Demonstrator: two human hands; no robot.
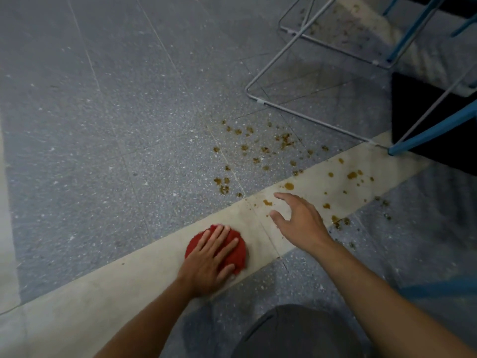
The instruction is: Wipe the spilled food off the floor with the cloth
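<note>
A red cloth (237,254) lies bunched on the pale floor strip (129,275). My left hand (209,259) presses flat on top of it with straight fingers. Brown spilled food (260,148) is spattered in many small blobs over the grey speckled floor and the pale strip, up and to the right of the cloth. My right hand (299,220) hovers with spread, relaxed fingers and holds nothing, just above the strip near a few blobs (267,202).
Thin grey metal chair or rack frames (260,100) stand on the floor at the upper right, with blue legs (426,138) beside them and more food stains beneath. A black block (413,104) sits at the right edge. My knee in grey fabric (296,334) fills the bottom.
</note>
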